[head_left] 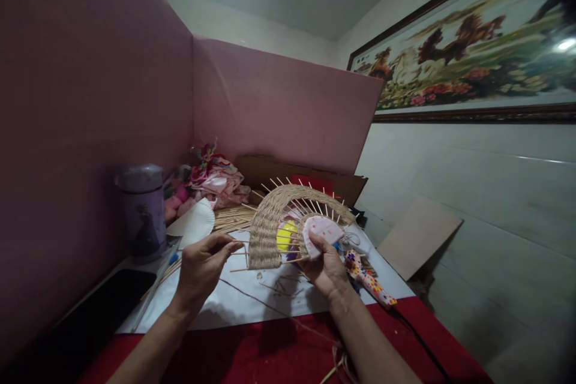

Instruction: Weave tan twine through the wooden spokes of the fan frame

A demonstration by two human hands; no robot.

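A half-round woven fan (pixel 263 246) of tan twine on thin wooden sticks is held up over the table. My right hand (pixel 326 264) grips its lower middle, thumb on the pink-spotted cloth half-circle (pixel 320 234) and fingers behind. At the fan's left edge, my left hand (pixel 209 261) is pinched shut beside the protruding stick ends; what lies between its fingertips is too small to tell. Bare sticks show in the gap between the outer woven band and the centre. A thin brown cord (pixel 265 306) trails across the table below.
A purple tumbler (pixel 143 213) and a dark flat object (pixel 121 291) stand at left. Behind are pink cloth (pixel 225 183), a white cut piece (pixel 195 222) and a bundle of sticks (pixel 231 219). A dotted glue gun (pixel 371 282) lies right; pink panels (pixel 279 102) wall the back.
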